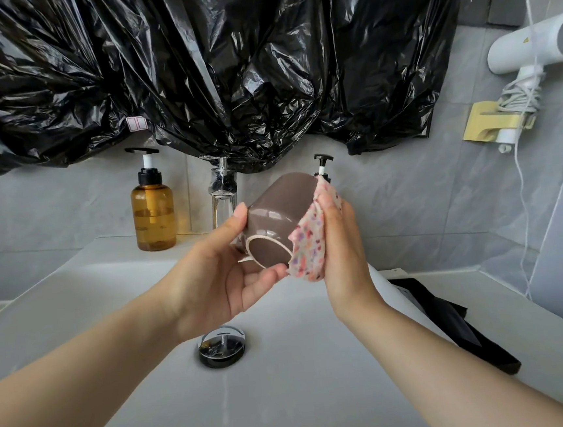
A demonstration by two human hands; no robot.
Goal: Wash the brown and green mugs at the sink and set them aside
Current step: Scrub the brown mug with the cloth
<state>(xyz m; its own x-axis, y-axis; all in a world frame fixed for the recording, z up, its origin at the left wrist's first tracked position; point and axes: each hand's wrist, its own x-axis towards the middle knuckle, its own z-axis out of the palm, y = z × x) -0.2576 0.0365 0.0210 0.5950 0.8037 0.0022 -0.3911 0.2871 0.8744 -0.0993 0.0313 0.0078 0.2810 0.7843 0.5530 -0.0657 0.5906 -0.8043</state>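
Note:
My left hand (217, 276) grips the brown mug (273, 217) above the white sink (78, 316), the mug tipped on its side with its base toward me. A speckled pink cloth (310, 248) lies against the mug's right side, pressed there by my right hand (340, 242), whose fingers fold around it. The mug's opening faces away and is hidden. No green mug is in view.
A chrome tap (223, 191) stands behind the mug. An amber pump bottle (153, 211) sits on the ledge at the left, a second pump top (323, 163) peeks behind the mug. The drain (222, 346) lies below. Black plastic (209, 66) covers the wall; a dark object (453, 327) rests at the right.

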